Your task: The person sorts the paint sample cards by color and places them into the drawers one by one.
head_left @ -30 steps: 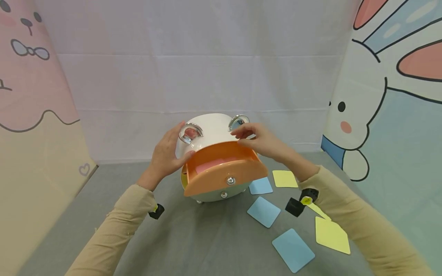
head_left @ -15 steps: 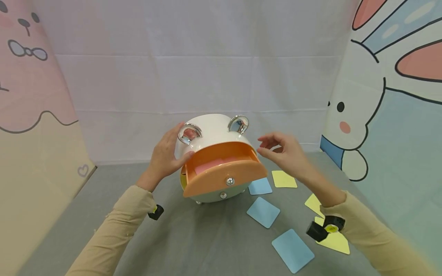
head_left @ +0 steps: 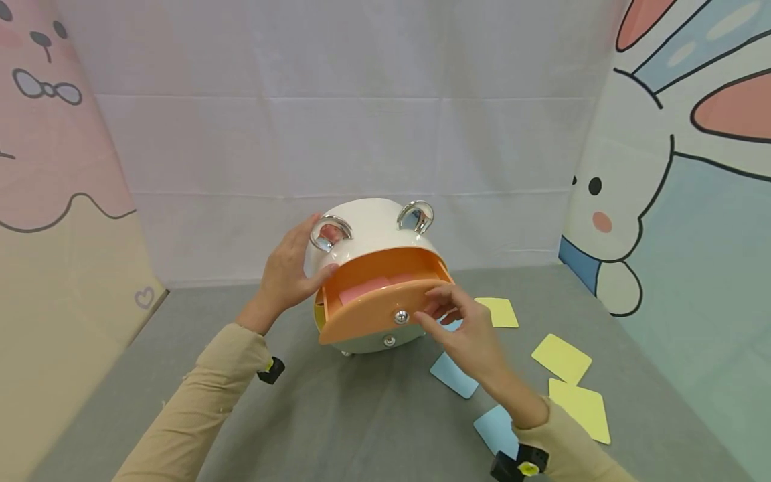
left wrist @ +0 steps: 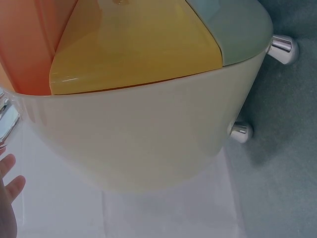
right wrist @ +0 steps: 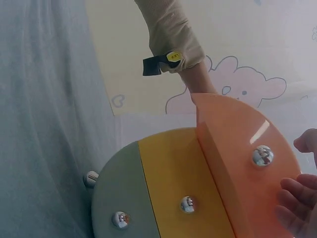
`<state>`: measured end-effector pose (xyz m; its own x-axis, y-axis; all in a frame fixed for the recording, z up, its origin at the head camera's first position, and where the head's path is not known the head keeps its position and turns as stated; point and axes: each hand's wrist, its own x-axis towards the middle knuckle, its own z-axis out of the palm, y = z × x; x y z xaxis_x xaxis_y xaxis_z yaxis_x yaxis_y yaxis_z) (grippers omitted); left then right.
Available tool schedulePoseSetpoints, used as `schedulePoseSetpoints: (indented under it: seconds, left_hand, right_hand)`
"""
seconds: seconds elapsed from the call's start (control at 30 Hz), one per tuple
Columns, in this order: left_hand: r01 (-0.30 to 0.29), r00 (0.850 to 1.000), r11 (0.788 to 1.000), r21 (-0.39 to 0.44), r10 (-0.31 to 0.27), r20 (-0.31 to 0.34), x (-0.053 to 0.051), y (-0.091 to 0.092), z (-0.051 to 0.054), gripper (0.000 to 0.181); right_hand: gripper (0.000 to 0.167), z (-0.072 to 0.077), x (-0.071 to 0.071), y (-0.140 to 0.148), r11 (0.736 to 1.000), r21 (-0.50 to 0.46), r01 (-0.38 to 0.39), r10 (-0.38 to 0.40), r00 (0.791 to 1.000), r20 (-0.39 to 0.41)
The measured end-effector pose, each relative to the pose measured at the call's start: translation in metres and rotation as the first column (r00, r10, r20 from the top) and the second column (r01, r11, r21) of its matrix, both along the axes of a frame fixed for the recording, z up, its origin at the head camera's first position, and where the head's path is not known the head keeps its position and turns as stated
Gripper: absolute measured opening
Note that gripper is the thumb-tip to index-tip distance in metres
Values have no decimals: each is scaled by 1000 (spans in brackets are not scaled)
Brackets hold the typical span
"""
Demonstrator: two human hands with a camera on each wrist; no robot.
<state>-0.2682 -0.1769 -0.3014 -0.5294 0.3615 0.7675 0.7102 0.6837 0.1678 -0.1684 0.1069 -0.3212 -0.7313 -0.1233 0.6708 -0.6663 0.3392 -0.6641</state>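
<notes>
A rounded white case with silver ear-like rings stands on the grey cloth. Its orange top drawer is pulled out and has pink pieces inside. In the left wrist view, a yellow drawer front is flush with the case's side. My left hand rests on the case's left side, fingers by the ring and thumb at the front rim. My right hand is at the right part of the orange front, thumb beside its silver knob, fingers loosely bent; contact is unclear.
Blue cards and yellow cards lie on the grey cloth right of the case. A white curtain hangs behind, with cartoon-printed sheets at both sides.
My right hand has moved from the right ring out to the right, then down and left to the orange drawer front. My left hand and the case stay about the same.
</notes>
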Motion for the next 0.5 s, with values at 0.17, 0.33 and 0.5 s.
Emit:
schedulePoseSetpoints:
  seconds: [0.17,0.33,0.5]
  left_hand:
    - [3,1000,1000,3,-3,5,1,0,1,86]
    - [2,1000,1000,2,-2,4,0,0,0,85]
    - [14,1000,1000,9,-14,0,0,0,0,85]
  right_hand:
    - [25,-14,1,-15,999,-26,24,-26,996,-85]
    - [24,-25,1,-28,995,-47,84,-89,987,-130]
    - [22,-20,9,-40,990,-107,95,-108,987,-121]
